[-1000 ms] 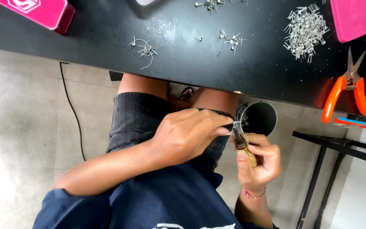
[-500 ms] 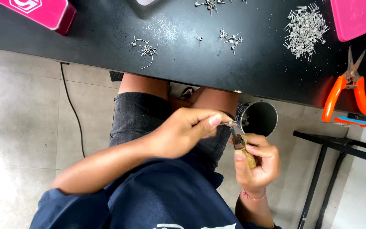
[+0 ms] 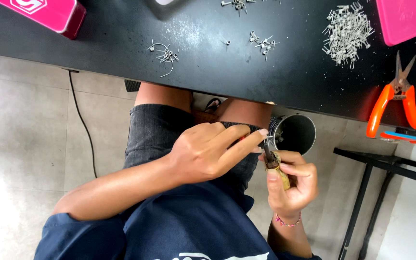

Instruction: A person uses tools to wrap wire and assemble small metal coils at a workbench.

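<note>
Over my lap, my right hand [image 3: 292, 180] grips a small yellowish handle tool [image 3: 276, 166] with a dark tip pointing up. My left hand [image 3: 208, 151] reaches across from the left and pinches a small piece at that tip between thumb and forefinger; the piece itself is too small to make out. Just beyond the fingertips stands a dark round cup [image 3: 294, 134], its mouth facing me, below the edge of the black table [image 3: 121, 38].
On the table lie a heap of small metal pins [image 3: 347, 31], scattered pins [image 3: 263, 43], bent wire bits [image 3: 164, 55], orange-handled cutters [image 3: 395, 98], a pink tin [image 3: 49, 14] and a pink lid [image 3: 403, 19]. A black frame [image 3: 371, 192] stands at right; a cable [image 3: 85, 130] runs on the tiled floor.
My left hand's fingers have stretched out towards the tool tip and shifted slightly right. My right hand keeps the tool in nearly the same place.
</note>
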